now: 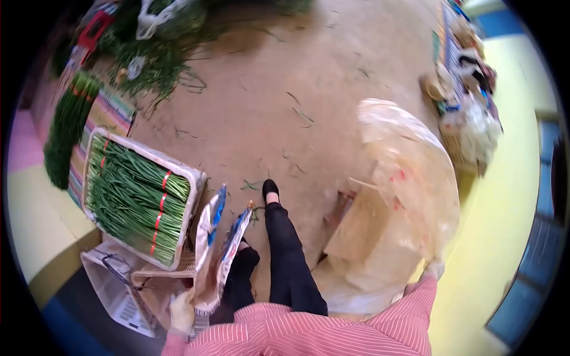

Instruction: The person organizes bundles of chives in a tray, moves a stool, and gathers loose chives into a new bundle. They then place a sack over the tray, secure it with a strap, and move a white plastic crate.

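My left hand (181,312), in a pale glove, is closed at the lower edge of a printed woven sack (205,270) with blue markings. Just left of it, a crate of green chives (139,199), bundled with red bands, rests on other plastic crates. My right hand (435,270), also gloved, is closed on the edge of a large clear plastic bag (409,190). The bag billows out beside my legs, and a cardboard box (356,228) shows partly behind or through it. The fingers of both hands are small and partly hidden.
White crates (116,285) stand at lower left. A tied bundle of chives (68,130) lies on a striped mat (110,113). Loose greens (154,65) are heaped at upper left, with scattered leaves on the floor (255,118). Bags (475,127) are piled along the right wall.
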Available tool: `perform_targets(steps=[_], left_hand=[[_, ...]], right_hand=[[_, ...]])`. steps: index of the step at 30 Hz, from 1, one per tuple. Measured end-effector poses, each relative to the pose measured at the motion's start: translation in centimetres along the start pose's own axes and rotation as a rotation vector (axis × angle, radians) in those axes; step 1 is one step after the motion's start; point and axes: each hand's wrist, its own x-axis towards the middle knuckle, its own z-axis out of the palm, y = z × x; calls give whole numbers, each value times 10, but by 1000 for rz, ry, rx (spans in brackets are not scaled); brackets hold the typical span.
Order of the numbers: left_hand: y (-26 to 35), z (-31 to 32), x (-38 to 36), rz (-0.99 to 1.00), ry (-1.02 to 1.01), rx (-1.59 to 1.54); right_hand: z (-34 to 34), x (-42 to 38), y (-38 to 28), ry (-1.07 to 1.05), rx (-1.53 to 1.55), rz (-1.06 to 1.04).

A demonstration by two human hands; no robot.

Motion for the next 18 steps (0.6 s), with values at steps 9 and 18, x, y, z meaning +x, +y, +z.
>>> perform_targets(steps=[9, 18], left_hand=[[83, -15, -2, 255, 16, 484], [118, 33, -16, 339, 207, -121]], right_hand=[[-233, -167, 284, -70, -654, 341], [-153, -161, 167, -154, -30, 6]])
